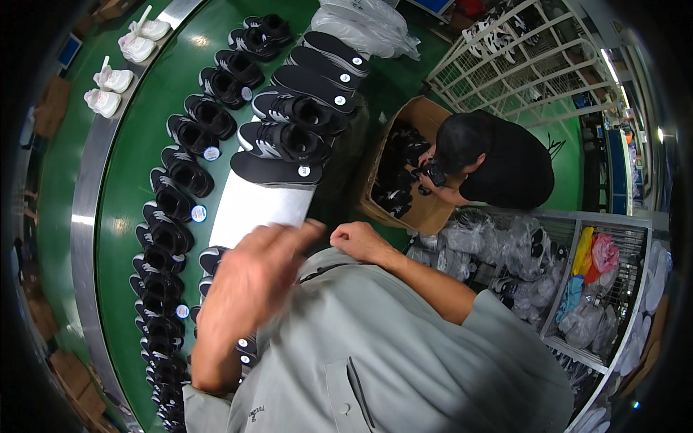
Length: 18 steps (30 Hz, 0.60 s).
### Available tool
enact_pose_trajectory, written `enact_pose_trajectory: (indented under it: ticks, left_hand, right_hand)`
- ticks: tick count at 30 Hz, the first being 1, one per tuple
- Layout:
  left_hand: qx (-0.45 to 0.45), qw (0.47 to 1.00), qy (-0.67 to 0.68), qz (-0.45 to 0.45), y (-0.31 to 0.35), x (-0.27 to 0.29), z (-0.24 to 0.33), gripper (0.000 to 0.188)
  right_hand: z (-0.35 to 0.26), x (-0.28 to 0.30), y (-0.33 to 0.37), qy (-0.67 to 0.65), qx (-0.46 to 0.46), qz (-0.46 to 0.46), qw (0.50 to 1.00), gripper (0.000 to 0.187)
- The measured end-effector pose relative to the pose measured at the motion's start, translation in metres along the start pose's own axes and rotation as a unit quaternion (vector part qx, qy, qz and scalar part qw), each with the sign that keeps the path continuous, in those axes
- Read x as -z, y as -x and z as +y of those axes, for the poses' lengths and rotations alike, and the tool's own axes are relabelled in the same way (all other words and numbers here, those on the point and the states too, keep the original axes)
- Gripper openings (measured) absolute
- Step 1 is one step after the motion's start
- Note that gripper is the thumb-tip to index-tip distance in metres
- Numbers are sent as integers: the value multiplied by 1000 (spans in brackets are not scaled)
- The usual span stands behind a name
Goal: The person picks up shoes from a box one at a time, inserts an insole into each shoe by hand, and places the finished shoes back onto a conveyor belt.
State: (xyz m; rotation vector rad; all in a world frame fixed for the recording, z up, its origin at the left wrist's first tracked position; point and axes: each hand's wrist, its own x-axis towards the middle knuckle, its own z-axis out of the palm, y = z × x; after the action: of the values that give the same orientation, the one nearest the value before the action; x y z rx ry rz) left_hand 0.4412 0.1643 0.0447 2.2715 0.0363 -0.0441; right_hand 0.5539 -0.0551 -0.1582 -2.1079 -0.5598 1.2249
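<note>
My left hand, smeared by motion, hangs over the near end of a narrow white bench; its fingers are too blurred to read. Close to my body, my right hand is curled closed, and whatever lies inside its fingers, if anything, is hidden. Ahead on the bench lies a black insole with a round white mark. Beyond it sit a black sneaker with grey stripes and another black sneaker. More black insoles lie farther up. Shoes beside my left wrist are partly covered by my arm.
On the left, a green conveyor belt carries a long row of black shoes. White shoes stand past its metal edge. A co-worker bends over a cardboard box of dark shoes. A wire rack holds bagged items.
</note>
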Motion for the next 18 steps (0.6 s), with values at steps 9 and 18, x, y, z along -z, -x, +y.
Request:
enact_pose_trajectory:
  ticks: [9,18]
  left_hand:
    - [282,938,-199,0,44,-105,-156,51]
    - [328,932,-146,-39,35,-159,-193,67]
  right_hand:
    - [73,27,-1,111,-55,18,992,24]
    - [69,15,1,160,-36,-1,986,24]
